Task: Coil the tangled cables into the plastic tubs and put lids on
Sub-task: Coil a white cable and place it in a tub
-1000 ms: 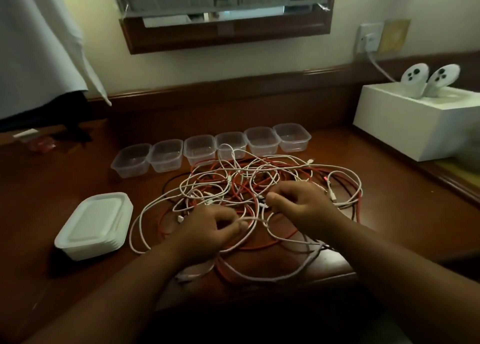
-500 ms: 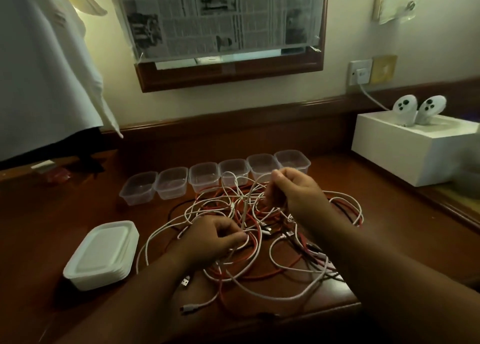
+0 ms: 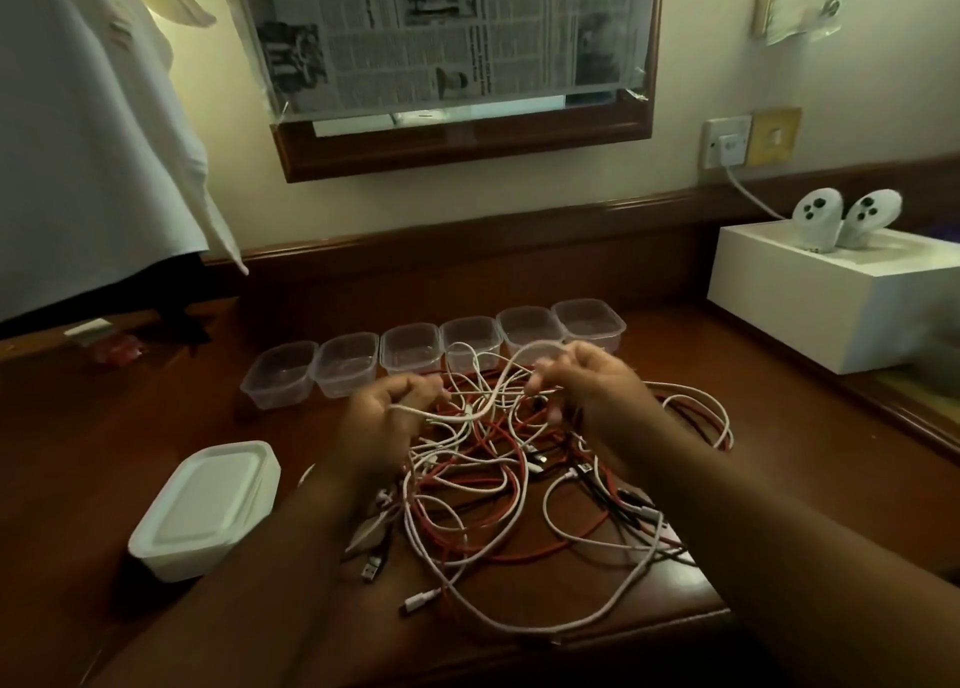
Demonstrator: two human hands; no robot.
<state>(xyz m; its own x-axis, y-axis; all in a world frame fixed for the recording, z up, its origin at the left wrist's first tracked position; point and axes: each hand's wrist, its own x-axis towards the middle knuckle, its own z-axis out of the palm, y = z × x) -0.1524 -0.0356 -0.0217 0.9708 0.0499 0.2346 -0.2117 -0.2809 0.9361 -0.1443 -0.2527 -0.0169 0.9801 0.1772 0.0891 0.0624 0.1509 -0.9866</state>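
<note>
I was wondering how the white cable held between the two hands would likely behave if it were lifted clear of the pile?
The white cable sags between the left hand and right hand, so it is probably floppy. It runs through the cable pile, so it would likely drag other loops along. It looks thin, probably light.

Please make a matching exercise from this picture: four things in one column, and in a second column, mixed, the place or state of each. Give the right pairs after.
Things:
1. stack of lids
2. row of tubs
3. white cable
4. white box

Places or states:
A. stretched between left hand and right hand
B. far right
C. near left
D. behind the tangle, holding no cables

Pairs: 1-C, 2-D, 3-A, 4-B
</note>
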